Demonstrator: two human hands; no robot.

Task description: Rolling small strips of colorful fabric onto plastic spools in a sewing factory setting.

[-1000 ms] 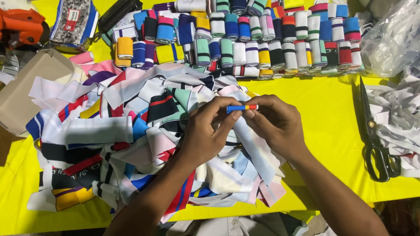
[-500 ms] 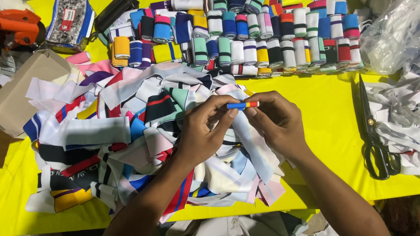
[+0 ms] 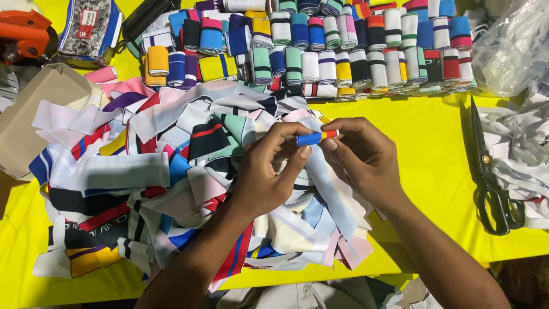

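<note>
My left hand (image 3: 269, 174) and my right hand (image 3: 363, 157) together pinch a narrow rolled strip of ribbed fabric (image 3: 316, 137), blue with an orange and white end. Left fingers grip its blue end, right fingers the striped end. The hands hover over a loose heap of striped fabric strips (image 3: 171, 177) on a yellow table (image 3: 434, 154). A long pale strip hangs from the roll down under my right palm.
Rows of rolled striped fabric bands (image 3: 343, 51) line the table's far side. Black scissors (image 3: 489, 171) lie at the right, beside a pile of white scraps (image 3: 520, 143) and a clear plastic bag (image 3: 509, 51). A cardboard box (image 3: 34, 114) and an orange tool (image 3: 26, 34) sit at left.
Both hands hold their place over the heap, fingers shifting slightly on the small roll.
</note>
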